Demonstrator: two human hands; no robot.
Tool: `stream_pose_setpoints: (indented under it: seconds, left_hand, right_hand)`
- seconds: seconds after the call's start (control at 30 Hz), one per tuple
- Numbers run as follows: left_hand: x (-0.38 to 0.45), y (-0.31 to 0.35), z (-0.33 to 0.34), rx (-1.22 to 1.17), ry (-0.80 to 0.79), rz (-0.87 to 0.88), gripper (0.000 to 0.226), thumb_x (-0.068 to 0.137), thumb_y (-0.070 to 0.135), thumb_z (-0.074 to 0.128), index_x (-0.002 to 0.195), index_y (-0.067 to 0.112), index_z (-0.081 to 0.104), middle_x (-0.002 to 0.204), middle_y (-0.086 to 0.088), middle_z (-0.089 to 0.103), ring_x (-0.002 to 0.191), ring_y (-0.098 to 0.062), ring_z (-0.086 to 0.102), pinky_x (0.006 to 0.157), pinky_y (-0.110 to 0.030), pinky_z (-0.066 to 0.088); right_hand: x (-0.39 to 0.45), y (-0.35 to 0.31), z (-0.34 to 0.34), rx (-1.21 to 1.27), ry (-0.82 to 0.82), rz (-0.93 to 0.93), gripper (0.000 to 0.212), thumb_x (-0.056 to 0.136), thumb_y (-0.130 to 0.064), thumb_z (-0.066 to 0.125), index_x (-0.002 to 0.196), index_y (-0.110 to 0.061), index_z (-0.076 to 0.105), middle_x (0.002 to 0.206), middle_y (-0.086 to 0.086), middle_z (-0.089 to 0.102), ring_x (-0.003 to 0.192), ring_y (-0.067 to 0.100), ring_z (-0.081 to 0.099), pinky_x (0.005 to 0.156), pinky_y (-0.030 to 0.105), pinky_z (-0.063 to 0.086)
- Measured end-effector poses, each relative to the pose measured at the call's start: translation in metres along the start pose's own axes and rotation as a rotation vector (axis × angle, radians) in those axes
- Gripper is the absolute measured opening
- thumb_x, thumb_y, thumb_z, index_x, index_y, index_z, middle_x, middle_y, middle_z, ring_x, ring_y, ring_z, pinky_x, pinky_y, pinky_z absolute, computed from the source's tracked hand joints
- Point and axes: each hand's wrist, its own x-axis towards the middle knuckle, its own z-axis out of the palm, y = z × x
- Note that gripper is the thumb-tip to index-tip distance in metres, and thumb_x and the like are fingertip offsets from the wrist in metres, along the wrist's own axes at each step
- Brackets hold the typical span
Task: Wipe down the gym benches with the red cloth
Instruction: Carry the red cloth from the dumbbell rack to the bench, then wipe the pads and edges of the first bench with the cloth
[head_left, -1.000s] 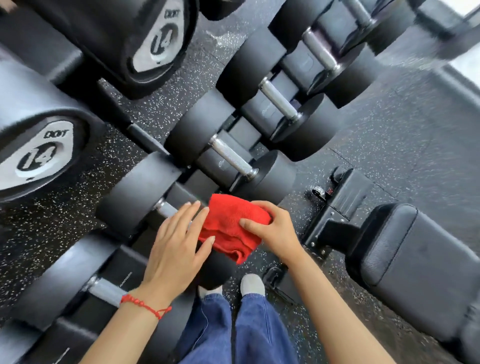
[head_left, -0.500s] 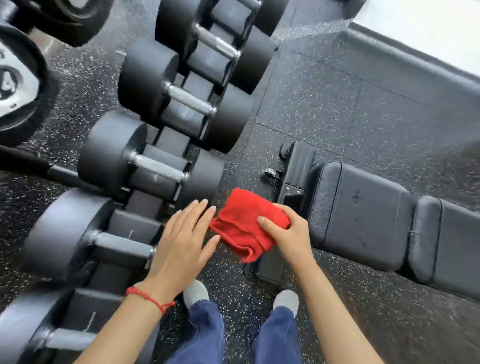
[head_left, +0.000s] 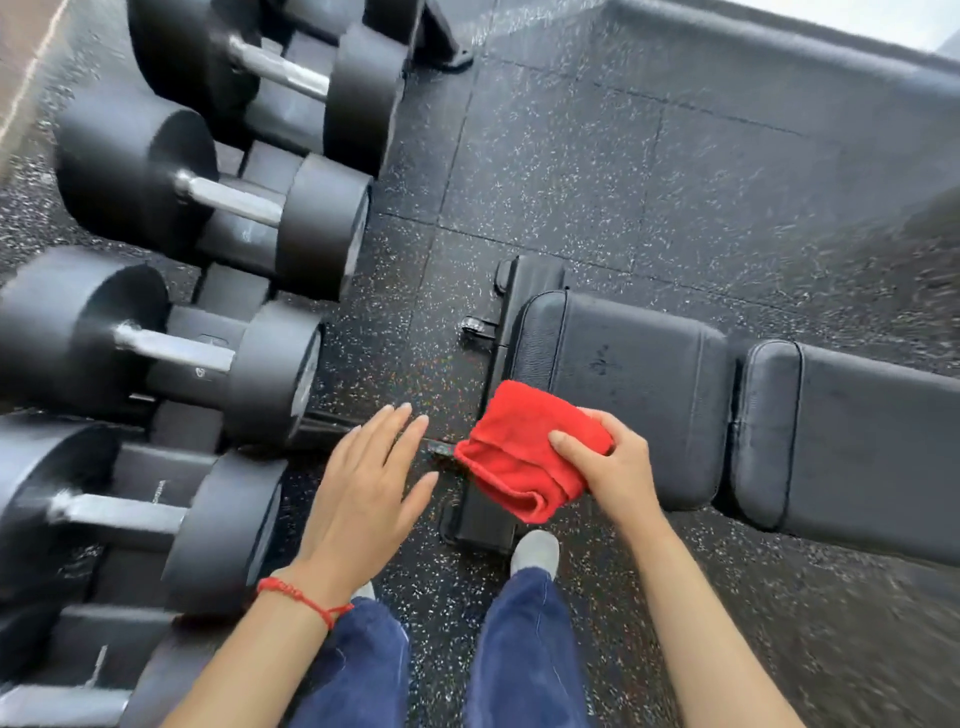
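While folded into a thick wad, red cloth held in air by right hand, thumb on top, other fingers curled under/behind, so gripping it. Cloth sticks out to the left of that hand, over the near-left corner of the bench seat pad and the bench's black end frame; contact w/ pad can't be confirmed, looks just above it. Seat pad runs away to the right of the hand, then a gap, then the longer back pad further right. Both pads black, scuffed.

Left hand left of the cloth, close but not touching it, palm down, fingers straight and slightly spread, holding nothing. Red string bracelet on that wrist.

Below both hands: blue trouser legs and light shoe, standing on black speckled rubber floor. Shoe next to the frame's near end.

Left of left hand: row of black dumbbells w/ metal handles on a low rack, running from near edge to far-left corner. Blurred, no markings readable.

Far right past the bench: raised dark ledge along floor edge.
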Motion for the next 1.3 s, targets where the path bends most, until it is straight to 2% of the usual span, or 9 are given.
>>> stream_pose_setpoints:
  seconds: [0.2,0.33,0.47,0.7,0.77,0.9,1.03,1.2,1.3]
  left_hand:
    - [0.044,0.053,0.031,-0.018,-0.01,-0.043,0.055,0.086,0.034,0.039,0.121,-0.004,0.057,0.127,-0.02,0.056,0.118,-0.036,0.053,0.098,-0.043,0.035]
    - [0.069,0.07,0.046,-0.02,-0.029,-0.027,0.056,0.087,0.035,0.038,0.122,-0.004,0.057,0.127,-0.02,0.056,0.118,-0.036,0.052,0.097,-0.044,0.037]
    - [0.088,0.068,0.053,-0.014,-0.073,0.027,0.055,0.086,0.034,0.039,0.121,-0.005,0.058,0.126,-0.022,0.056,0.117,-0.038,0.053,0.094,-0.05,0.045]
    - [0.116,0.05,0.061,0.016,-0.186,0.161,0.056,0.085,0.034,0.037,0.119,-0.005,0.059,0.124,-0.022,0.057,0.115,-0.039,0.054,0.093,-0.052,0.046]
    - [0.119,0.045,0.061,0.017,-0.205,0.19,0.056,0.085,0.034,0.038,0.118,-0.005,0.059,0.124,-0.022,0.058,0.115,-0.039,0.054,0.092,-0.052,0.046]
    - [0.128,0.037,0.061,0.018,-0.244,0.277,0.056,0.085,0.034,0.038,0.118,-0.005,0.06,0.123,-0.021,0.058,0.115,-0.038,0.055,0.092,-0.051,0.046]
    - [0.137,0.031,0.068,0.012,-0.247,0.32,0.049,0.084,0.029,0.053,0.119,-0.004,0.059,0.124,-0.021,0.058,0.115,-0.038,0.055,0.092,-0.051,0.046]
    - [0.146,0.024,0.078,-0.009,-0.272,0.314,0.052,0.086,0.032,0.045,0.119,-0.005,0.059,0.124,-0.022,0.057,0.116,-0.038,0.054,0.093,-0.051,0.046]
    - [0.148,0.023,0.085,-0.033,-0.24,0.293,0.048,0.081,0.022,0.057,0.118,-0.008,0.059,0.124,-0.026,0.056,0.115,-0.041,0.054,0.092,-0.053,0.046]
  right_hand:
    - [0.036,0.02,-0.062,-0.097,-0.162,0.082,0.028,0.07,-0.009,0.077,0.091,-0.021,0.064,0.084,-0.005,0.066,0.073,0.002,0.058,0.066,0.01,0.046]
    - [0.063,0.031,-0.079,-0.272,-0.188,0.101,0.03,0.068,-0.02,0.079,0.093,-0.026,0.063,0.09,-0.004,0.065,0.083,0.011,0.059,0.08,0.027,0.048]
    - [0.072,0.036,-0.075,-0.284,-0.098,0.115,0.037,0.068,-0.028,0.079,0.1,-0.029,0.059,0.093,-0.008,0.063,0.087,0.01,0.057,0.079,0.022,0.043]
    - [0.049,0.053,-0.049,-0.164,0.234,0.242,0.075,0.066,-0.039,0.078,0.129,-0.03,0.039,0.114,-0.008,0.052,0.1,0.007,0.049,0.08,0.016,0.033]
    - [0.042,0.058,-0.039,-0.16,0.323,0.253,0.076,0.069,-0.039,0.077,0.132,-0.025,0.036,0.125,-0.002,0.051,0.11,0.012,0.048,0.089,0.02,0.034]
    - [0.034,0.059,-0.016,-0.255,0.472,0.124,0.068,0.079,-0.043,0.066,0.135,-0.027,0.032,0.131,-0.004,0.043,0.117,0.004,0.039,0.089,0.012,0.027]
    - [0.042,0.062,-0.001,-0.412,0.519,0.054,0.05,0.083,-0.043,0.059,0.128,-0.032,0.042,0.123,0.002,0.045,0.108,0.016,0.049,0.081,0.026,0.038]
    - [0.057,0.067,-0.007,-0.403,0.547,-0.045,0.04,0.083,-0.028,0.065,0.119,-0.013,0.054,0.113,0.014,0.051,0.102,0.024,0.054,0.083,0.012,0.031]
    - [0.069,0.064,-0.009,-0.371,0.531,-0.092,0.038,0.083,-0.023,0.066,0.118,-0.012,0.055,0.111,0.014,0.052,0.1,0.02,0.052,0.085,0.001,0.025]
